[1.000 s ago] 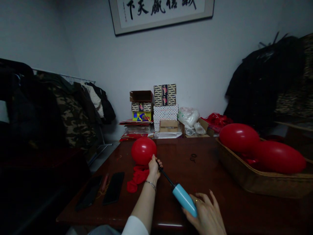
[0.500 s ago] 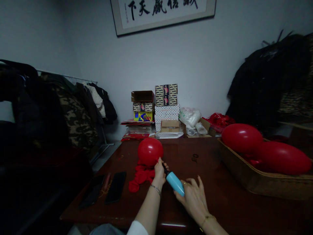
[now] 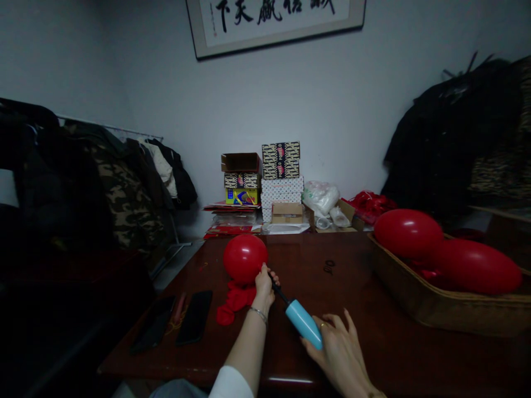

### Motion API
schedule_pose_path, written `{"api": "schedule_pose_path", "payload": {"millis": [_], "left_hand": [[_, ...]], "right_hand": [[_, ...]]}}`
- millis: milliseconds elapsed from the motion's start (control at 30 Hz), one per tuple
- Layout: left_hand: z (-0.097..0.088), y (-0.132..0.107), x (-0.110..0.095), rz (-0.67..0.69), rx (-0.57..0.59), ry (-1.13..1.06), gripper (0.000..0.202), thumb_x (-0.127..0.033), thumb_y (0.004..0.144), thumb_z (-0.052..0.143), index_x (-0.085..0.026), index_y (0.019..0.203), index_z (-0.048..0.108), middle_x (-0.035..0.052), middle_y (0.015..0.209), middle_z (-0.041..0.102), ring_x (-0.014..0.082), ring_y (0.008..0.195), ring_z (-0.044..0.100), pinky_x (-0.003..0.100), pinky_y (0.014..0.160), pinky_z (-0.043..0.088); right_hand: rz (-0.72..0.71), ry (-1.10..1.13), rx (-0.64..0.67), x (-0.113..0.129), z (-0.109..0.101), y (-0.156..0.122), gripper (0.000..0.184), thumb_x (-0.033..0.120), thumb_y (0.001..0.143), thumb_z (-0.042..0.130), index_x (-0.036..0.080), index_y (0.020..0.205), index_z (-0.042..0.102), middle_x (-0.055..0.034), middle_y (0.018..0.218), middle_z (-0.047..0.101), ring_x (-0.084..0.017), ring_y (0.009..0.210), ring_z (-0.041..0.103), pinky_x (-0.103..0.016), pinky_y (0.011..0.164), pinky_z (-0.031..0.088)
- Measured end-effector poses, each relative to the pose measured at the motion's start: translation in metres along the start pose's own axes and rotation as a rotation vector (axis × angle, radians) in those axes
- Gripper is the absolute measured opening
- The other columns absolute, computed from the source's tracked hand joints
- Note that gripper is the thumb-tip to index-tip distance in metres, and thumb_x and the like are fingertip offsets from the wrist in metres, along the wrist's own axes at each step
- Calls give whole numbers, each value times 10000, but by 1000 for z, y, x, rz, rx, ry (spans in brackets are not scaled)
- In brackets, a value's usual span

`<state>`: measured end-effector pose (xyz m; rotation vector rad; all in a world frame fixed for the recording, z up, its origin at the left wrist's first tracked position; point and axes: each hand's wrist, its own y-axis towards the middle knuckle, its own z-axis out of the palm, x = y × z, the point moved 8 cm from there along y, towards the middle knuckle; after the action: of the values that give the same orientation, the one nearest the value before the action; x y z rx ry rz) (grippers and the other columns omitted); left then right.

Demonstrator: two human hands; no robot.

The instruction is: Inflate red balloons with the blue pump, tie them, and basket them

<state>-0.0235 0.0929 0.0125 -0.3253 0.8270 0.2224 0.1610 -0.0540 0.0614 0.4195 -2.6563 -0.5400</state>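
My left hand (image 3: 264, 285) is pinched round the neck of a small round red balloon (image 3: 244, 258), holding it onto the black nozzle of a light blue hand pump (image 3: 303, 323). My right hand (image 3: 340, 349) grips the rear end of the pump's blue barrel, with the fingers partly spread over it. The pump lies at a slant above the dark wooden table (image 3: 340, 287), its thin black rod showing a short length between barrel and nozzle. A heap of flat red balloons (image 3: 234, 303) lies on the table just left of my left wrist.
A woven basket (image 3: 418, 298) at the right holds two large inflated red balloons (image 3: 473, 266). Two dark phones (image 3: 194, 317) lie at the table's left front. Stacked boxes (image 3: 280, 182) and bags stand against the back wall. Coats hang at both sides.
My right hand pushed the pump barrel forward toward the balloon, then drew it partly back again. The balloon looks slightly larger than a second ago. My left hand stayed in place.
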Motion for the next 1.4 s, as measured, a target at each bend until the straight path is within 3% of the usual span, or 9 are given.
{"api": "schedule_pose_path", "payload": {"millis": [167, 367, 667, 1033, 1400], "left_hand": [[-4, 8, -12, 16, -20, 2, 344, -482, 829, 529, -188, 707, 398, -66, 481, 394, 58, 359, 359, 174, 364, 264], [-6, 12, -12, 26, -17, -10, 318, -437, 864, 492, -189, 694, 388, -76, 462, 365, 49, 341, 332, 161, 353, 237], [-6, 5, -12, 39, -23, -26, 359, -504, 831, 515, -191, 704, 393, -66, 478, 386, 53, 355, 348, 164, 354, 252], [0, -7, 15, -21, 4, 9, 376, -518, 771, 581, -194, 714, 401, -69, 483, 395, 61, 361, 361, 184, 375, 290], [0, -8, 17, -31, -9, 33, 371, -517, 767, 580, -195, 719, 403, -71, 481, 397, 67, 363, 370, 185, 372, 283]], "right_hand": [[-37, -5, 18, -18, 1, -24, 389, 422, 778, 562, 222, 1105, 624, -34, 1004, 698, -253, 1019, 565, -539, 1067, 150], [-43, 5, 45, -28, 7, -36, 430, 483, 776, 553, 224, 1111, 626, -43, 1018, 694, -269, 1033, 562, -557, 1058, 150], [-21, 16, 30, -11, -1, -18, 328, 376, 780, 548, 238, 1062, 643, -37, 976, 703, -260, 1033, 551, -532, 1079, 116], [0, 3, 5, 17, 4, 27, 253, 355, 785, 526, 207, 930, 673, -42, 865, 703, -250, 975, 551, -500, 1081, 108], [13, 14, 10, 12, 5, 14, 297, 348, 790, 530, 196, 1011, 659, -43, 922, 707, -244, 991, 556, -498, 1082, 120]]}}
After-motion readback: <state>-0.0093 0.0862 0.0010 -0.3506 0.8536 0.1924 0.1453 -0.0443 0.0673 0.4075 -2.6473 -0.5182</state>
